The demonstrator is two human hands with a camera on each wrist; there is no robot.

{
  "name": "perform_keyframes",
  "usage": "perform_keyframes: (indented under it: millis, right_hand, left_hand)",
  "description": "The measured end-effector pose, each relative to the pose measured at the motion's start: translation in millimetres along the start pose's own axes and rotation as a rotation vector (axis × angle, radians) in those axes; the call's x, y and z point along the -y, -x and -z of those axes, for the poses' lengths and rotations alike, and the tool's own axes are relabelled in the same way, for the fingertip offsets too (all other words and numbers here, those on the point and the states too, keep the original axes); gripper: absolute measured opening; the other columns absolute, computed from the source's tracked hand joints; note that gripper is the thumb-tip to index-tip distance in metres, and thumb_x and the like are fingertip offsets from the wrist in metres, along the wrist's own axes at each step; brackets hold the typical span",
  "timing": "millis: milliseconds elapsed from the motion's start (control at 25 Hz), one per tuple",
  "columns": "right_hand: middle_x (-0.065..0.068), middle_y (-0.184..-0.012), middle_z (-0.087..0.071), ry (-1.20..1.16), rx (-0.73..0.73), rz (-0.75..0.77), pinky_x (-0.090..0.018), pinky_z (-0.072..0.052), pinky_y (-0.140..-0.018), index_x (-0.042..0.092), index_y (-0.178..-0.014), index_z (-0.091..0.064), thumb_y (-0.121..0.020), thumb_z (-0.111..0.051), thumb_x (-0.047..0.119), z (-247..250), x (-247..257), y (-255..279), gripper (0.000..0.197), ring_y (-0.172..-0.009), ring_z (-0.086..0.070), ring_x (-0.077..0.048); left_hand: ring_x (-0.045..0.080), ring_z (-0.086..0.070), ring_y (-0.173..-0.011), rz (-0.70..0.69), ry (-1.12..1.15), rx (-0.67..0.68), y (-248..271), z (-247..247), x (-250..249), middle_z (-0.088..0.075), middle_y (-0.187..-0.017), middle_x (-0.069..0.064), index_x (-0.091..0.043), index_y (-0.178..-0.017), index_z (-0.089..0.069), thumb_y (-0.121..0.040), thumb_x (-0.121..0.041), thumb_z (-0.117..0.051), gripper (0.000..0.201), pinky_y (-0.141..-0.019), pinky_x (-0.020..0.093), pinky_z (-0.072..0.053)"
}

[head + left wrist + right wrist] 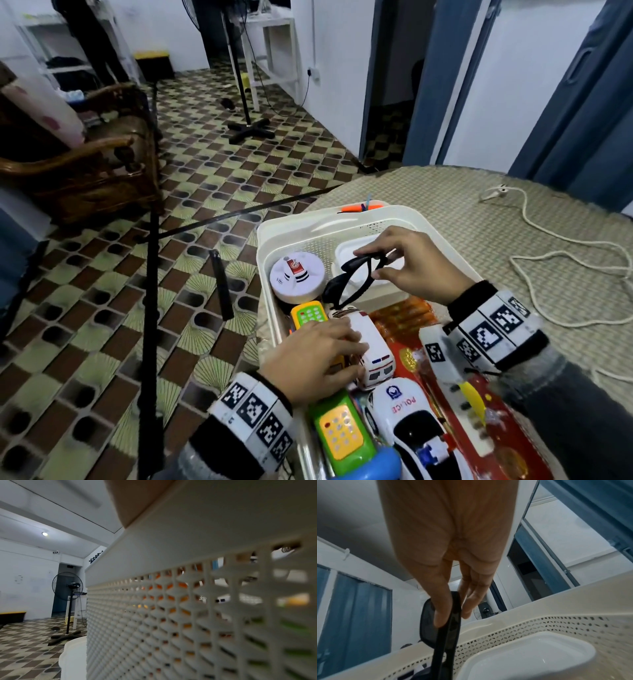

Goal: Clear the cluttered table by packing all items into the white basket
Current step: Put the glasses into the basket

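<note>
The white basket stands on the table's left edge, nearly full. My right hand hovers over its far half and pinches black sunglasses by one end between thumb and fingers, above a white dish. In the right wrist view the sunglasses hang from my right hand over the dish. My left hand lies on a white toy ambulance in the basket, fingers over its roof, thumb at its near side. The left wrist view shows only the basket's perforated wall from outside.
In the basket also lie a round white detector, two green toy phones, a police car and a red packet. Orange pens lie behind it, a white cord to the right. A black tripod pole stands at left.
</note>
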State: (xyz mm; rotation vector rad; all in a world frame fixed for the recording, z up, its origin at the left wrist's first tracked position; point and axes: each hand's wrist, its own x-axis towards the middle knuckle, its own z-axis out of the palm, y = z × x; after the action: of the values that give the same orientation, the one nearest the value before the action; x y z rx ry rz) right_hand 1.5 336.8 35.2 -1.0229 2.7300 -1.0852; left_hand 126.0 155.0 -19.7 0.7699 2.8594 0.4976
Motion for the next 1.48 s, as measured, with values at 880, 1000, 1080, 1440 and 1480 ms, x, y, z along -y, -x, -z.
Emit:
perform_keyframes:
  millis: [880, 1000, 1080, 1440, 1480]
  right_hand:
    - [-0.004, -0.095, -0.064, 0.272, 0.23, 0.039, -0.03, -0.04, -0.077, 0.019, -0.102, -0.075, -0.083, -0.068, 0.006, -61.7, -20.3, -35.7, 0.024, -0.098, -0.049, -0.024]
    - [-0.002, -0.098, -0.059, 0.354, 0.185, 0.013, -0.022, -0.031, -0.072, 0.022, -0.101, -0.075, -0.083, -0.071, 0.022, -55.5, -16.4, -34.7, 0.018, -0.103, -0.046, -0.02]
    - [-0.004, -0.099, -0.053, 0.383, 0.199, 0.013, -0.023, -0.03, -0.074, 0.024, -0.102, -0.074, -0.084, -0.069, 0.027, -54.2, -16.6, -30.4, 0.019, -0.103, -0.043, -0.022]
    - [-0.005, -0.111, -0.054, 0.281, 0.27, -0.071, -0.032, -0.036, -0.092, 0.029, -0.124, -0.062, -0.091, -0.061, 0.02, -38.1, -20.4, -9.6, 0.034, -0.109, -0.043, -0.023]
    - [-0.006, -0.11, -0.056, 0.218, 0.215, -0.088, -0.027, -0.036, -0.089, 0.025, -0.121, -0.064, -0.091, -0.062, 0.017, -34.7, -18.5, -6.0, 0.032, -0.109, -0.046, -0.023]
  left_hand:
    - [0.008, -0.027, -0.14, -0.04, 0.061, 0.034, -0.1, -0.3, 5.3, -0.049, -0.139, -0.012, -0.03, -0.13, -0.055, -0.095, -0.035, -0.051, 0.035, -0.113, 0.032, -0.027]
    - [0.007, -0.027, -0.14, -0.037, 0.049, 0.028, -0.4, 0.3, 4.3, -0.049, -0.139, -0.012, -0.029, -0.129, -0.055, -0.095, -0.034, -0.051, 0.035, -0.113, 0.028, -0.024]
    - [0.006, -0.026, -0.139, -0.037, 0.041, 0.021, -1.0, 1.6, 3.3, -0.049, -0.14, -0.012, -0.029, -0.13, -0.055, -0.095, -0.033, -0.051, 0.035, -0.111, 0.025, -0.021]
    - [0.008, -0.026, -0.141, -0.061, 0.091, -0.031, -1.8, 2.6, 2.7, -0.053, -0.137, -0.007, -0.022, -0.125, -0.061, -0.093, -0.029, -0.057, 0.033, -0.113, 0.024, -0.022]
    - [0.008, -0.026, -0.141, -0.056, 0.117, -0.056, -1.7, 1.8, 2.8, -0.054, -0.136, -0.006, -0.021, -0.122, -0.063, -0.092, -0.028, -0.058, 0.032, -0.113, 0.023, -0.022]
